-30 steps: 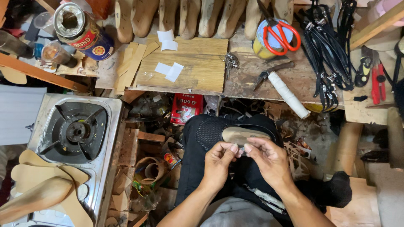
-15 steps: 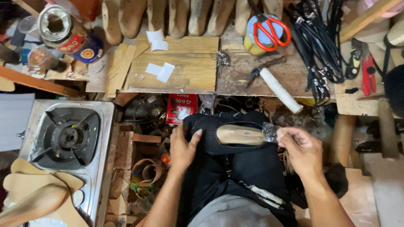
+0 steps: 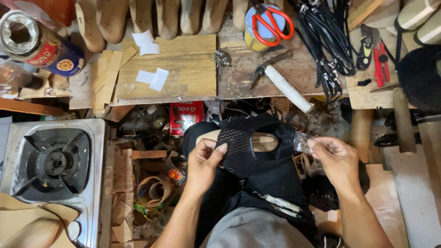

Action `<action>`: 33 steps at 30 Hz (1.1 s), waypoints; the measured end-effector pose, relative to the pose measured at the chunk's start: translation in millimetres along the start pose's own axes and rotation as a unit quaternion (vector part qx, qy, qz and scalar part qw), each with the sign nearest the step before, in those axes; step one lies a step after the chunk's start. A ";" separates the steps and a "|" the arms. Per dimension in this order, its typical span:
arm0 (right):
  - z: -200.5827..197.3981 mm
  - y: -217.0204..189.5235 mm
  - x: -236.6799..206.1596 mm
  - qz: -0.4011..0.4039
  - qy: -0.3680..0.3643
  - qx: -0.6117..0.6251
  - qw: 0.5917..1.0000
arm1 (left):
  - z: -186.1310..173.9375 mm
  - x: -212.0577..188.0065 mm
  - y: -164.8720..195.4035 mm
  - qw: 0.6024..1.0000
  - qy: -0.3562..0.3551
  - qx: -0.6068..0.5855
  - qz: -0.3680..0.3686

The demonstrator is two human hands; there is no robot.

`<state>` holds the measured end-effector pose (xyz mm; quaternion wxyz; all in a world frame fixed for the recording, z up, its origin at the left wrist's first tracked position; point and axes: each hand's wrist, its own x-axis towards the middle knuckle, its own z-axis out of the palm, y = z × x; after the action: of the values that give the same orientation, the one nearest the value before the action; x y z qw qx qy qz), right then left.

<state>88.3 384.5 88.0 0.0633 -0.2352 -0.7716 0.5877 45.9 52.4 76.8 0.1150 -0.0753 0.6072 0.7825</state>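
Upper (image 3: pixel 250 154), black woven leather with cut-outs, lies draped over a wooden last (image 3: pixel 257 141) on the lap, frame centre. Left hand (image 3: pixel 204 163) at 9 o'clock of the upper, thumb and fingers pinching its left edge, wrist bent up from 6 o'clock. Right hand (image 3: pixel 335 158) at 3 o'clock, fingers pinching a crinkled clear film (image 3: pixel 301 142) at the last's right end, forearm coming in from 5 o'clock. To do this well, I'd judge: keep the left pinch firm so the upper stays centred on the last, pull the film evenly, no twisting. Stove (image 3: pixel 53 160) far left at 9 o'clock. Counter (image 3: pixel 193 69) at 12 o'clock carries scissors (image 3: pixel 271 20) and a hammer (image 3: pixel 280 80).
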 end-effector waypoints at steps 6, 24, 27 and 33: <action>5.5 3.4 1.7 -0.014 -0.020 -0.029 0.999 | 27.7 -14.5 13.8 0.999 -0.046 -0.024 0.008; 36.7 -4.8 -0.9 -0.190 0.078 -0.353 0.913 | 25.8 -28.3 7.4 0.998 -0.033 -0.041 -0.013; 39.8 -7.3 -1.2 -0.155 0.057 -0.343 0.925 | 20.3 -28.1 5.7 0.998 -0.027 -0.048 0.009; 45.9 -11.8 1.1 -0.165 0.029 -0.263 0.950 | -17.2 -18.8 0.7 0.999 0.035 0.018 -0.003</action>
<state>66.8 342.4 85.0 0.1180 -0.1294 -0.9245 0.3385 63.4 33.9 78.0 0.0975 -0.1024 0.6242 0.7683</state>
